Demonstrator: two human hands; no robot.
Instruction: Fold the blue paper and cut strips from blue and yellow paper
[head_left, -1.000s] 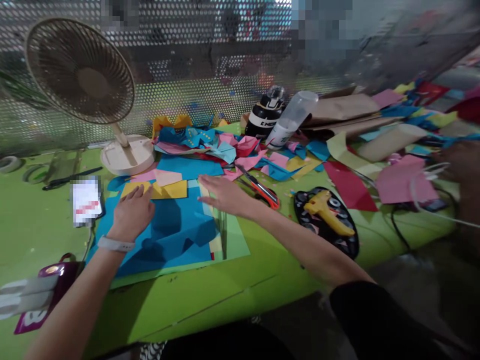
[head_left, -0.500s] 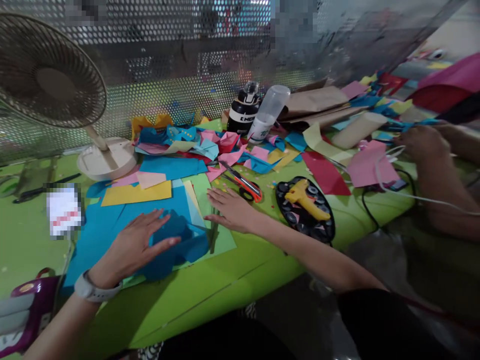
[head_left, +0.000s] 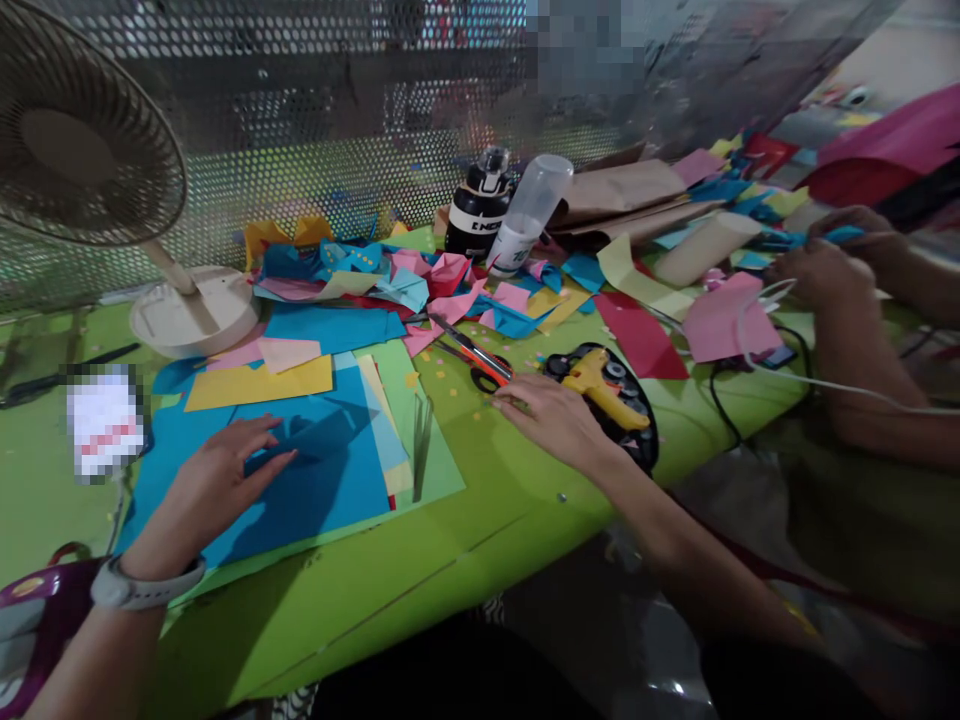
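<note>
My left hand point(head_left: 214, 480) lies flat, fingers spread, on a large blue paper sheet point(head_left: 315, 480) that tops a stack of green and yellow sheets on the green table point(head_left: 420, 580). My right hand point(head_left: 551, 415) rests open on the table, fingers stretched toward the orange-handled scissors point(head_left: 480, 362), just short of them. A yellow glue gun point(head_left: 604, 385) on a dark oval tray point(head_left: 645, 440) lies just right of that hand. A white watch band circles my left wrist.
A beige desk fan point(head_left: 90, 170) stands back left. Coloured paper scraps point(head_left: 420, 285), a black bottle point(head_left: 476, 215) and a clear cup point(head_left: 532, 210) crowd the back. Another person's hands point(head_left: 832, 265) work with paper and a white cable at right. A perforated metal screen backs the table.
My right hand has left the paper stack and moved right to beside the scissors. My left hand slid down the blue sheet, which now lies flatter. The camera turned right.
</note>
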